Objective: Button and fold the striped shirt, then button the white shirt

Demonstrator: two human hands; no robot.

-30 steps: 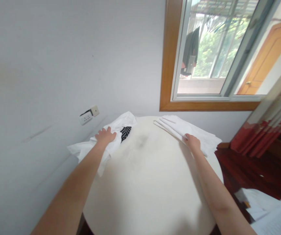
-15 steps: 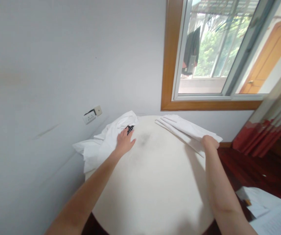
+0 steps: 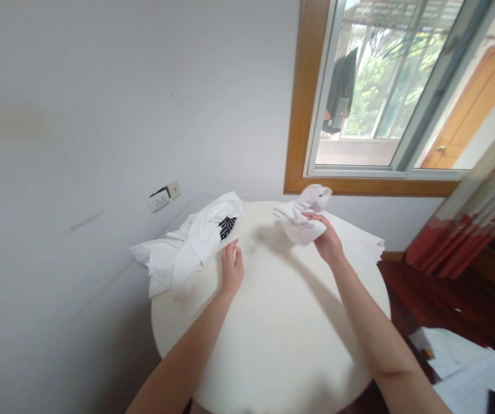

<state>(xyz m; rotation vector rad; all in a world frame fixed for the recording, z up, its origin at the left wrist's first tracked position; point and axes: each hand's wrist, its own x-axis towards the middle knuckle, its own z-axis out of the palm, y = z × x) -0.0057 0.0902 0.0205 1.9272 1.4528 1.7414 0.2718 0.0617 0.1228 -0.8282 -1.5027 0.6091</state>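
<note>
My right hand (image 3: pixel 326 237) is closed on a bunched white cloth (image 3: pixel 301 217), lifted just above the far right of the round white table (image 3: pixel 273 339). Under and behind it lie folded white cloths (image 3: pixel 357 240) near the table's right edge. My left hand (image 3: pixel 232 267) rests flat on the tabletop, fingers stretched out, holding nothing. Its fingertips are close to a crumpled white garment with a black print (image 3: pixel 195 244) that hangs over the table's far left edge.
A grey wall with a socket (image 3: pixel 162 195) stands behind the table. A wood-framed window (image 3: pixel 377 109) is at the upper right, a red patterned curtain (image 3: pixel 476 224) beside it. Papers (image 3: pixel 472 368) lie on the dark floor at lower right.
My right hand has picked a white cloth off the folded pile and raised it toward the table's middle. My left hand slid off the printed garment onto the bare tabletop.
</note>
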